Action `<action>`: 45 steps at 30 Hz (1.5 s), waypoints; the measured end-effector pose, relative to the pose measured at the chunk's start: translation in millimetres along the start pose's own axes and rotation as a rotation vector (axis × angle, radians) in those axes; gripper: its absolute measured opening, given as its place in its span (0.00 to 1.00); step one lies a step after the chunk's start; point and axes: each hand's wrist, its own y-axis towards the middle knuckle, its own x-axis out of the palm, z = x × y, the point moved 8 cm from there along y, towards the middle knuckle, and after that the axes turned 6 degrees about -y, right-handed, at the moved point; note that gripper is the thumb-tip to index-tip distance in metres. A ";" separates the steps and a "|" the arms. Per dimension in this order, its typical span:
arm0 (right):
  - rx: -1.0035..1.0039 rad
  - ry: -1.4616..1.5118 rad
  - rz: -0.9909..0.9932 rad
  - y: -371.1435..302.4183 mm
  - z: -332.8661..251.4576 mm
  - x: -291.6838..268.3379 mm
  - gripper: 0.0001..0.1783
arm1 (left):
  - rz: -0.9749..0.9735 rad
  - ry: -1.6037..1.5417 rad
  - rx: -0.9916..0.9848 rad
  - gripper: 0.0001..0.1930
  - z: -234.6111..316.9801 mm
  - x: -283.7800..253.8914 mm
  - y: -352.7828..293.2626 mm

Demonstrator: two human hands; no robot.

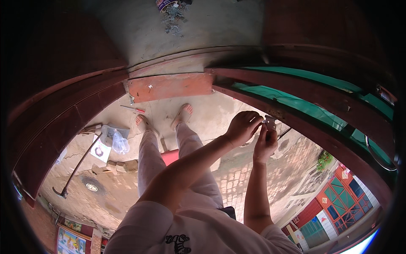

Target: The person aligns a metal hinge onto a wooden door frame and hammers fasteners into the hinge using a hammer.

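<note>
At the edge of the dark red door [304, 114], both of my hands meet around a small metal plate [271, 123] with holes, which looks like a hinge or latch part. My right hand [265, 148] pinches its lower end between thumb and fingers. From the left, my left hand [244, 128] reaches in with fingers closed at the plate's near side. Whatever those fingertips pinch is too small to make out. The plate sits right by the wood; I cannot tell whether it is fastened there.
A red-handled screwdriver [134, 109] lies on the ground near my feet. Loose metal pieces [172, 23] spill from a container inside the doorway. Left are a grey dustpan [111, 132], a plastic bag [120, 143] and a long-handled tool [78, 165]. An orange-red threshold board [171, 86] crosses the doorway.
</note>
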 end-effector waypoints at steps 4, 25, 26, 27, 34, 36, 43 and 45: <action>0.085 0.138 0.054 8.3 19.3 35.5 0.10 | -0.031 0.022 -0.023 0.09 -40.2 5.9 6.3; 0.231 0.318 0.228 21.8 71.3 83.5 0.08 | -0.056 -0.035 0.199 0.15 -98.6 33.4 18.6; 0.223 0.323 0.230 22.0 71.0 84.1 0.08 | -0.083 -0.023 0.218 0.16 -100.4 34.8 19.0; 0.198 0.352 0.216 22.4 68.1 86.6 0.07 | -0.109 -0.009 0.237 0.17 -102.4 37.2 18.2; 0.208 0.267 0.197 19.1 74.1 88.2 0.07 | -0.173 -0.004 0.227 0.23 -101.9 44.9 19.3; 0.201 0.257 0.194 19.7 77.3 88.2 0.07 | -0.165 -0.019 0.212 0.21 -94.7 37.8 21.0; 0.193 0.206 0.182 24.9 66.4 83.2 0.10 | -0.186 -0.160 0.181 0.08 -88.4 28.0 50.1; 0.219 0.153 0.180 25.9 74.0 80.1 0.12 | -0.256 -0.129 0.152 0.07 -90.0 32.8 51.4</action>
